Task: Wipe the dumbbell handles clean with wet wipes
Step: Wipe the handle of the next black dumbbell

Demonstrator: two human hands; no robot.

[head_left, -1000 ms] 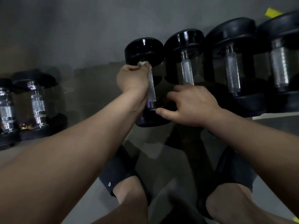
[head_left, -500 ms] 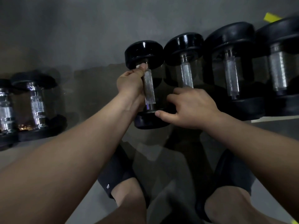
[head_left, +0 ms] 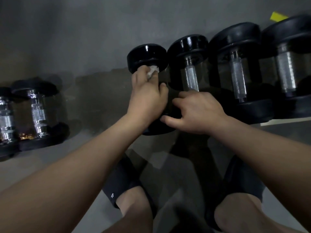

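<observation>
A small black dumbbell (head_left: 146, 55) lies on the grey floor in the middle of the view. My left hand (head_left: 148, 96) is wrapped round its handle, which it hides, and grips a white wet wipe (head_left: 152, 71) that shows at the handle's far end. My right hand (head_left: 198, 111) has curled fingers on the dumbbell's near head (head_left: 158, 129), thumb against its rim.
Three larger black dumbbells (head_left: 190, 68) (head_left: 239, 76) (head_left: 289, 69) with knurled steel handles lie in a row to the right. Two chrome dumbbells (head_left: 37, 113) lie at far left. A yellow strip (head_left: 277, 17) marks the floor at top right. My knees (head_left: 134, 207) are below.
My left hand has turned over the handle and slid toward its far end, so the wipe shows again and the bare handle is covered. My right hand stays on the near head.
</observation>
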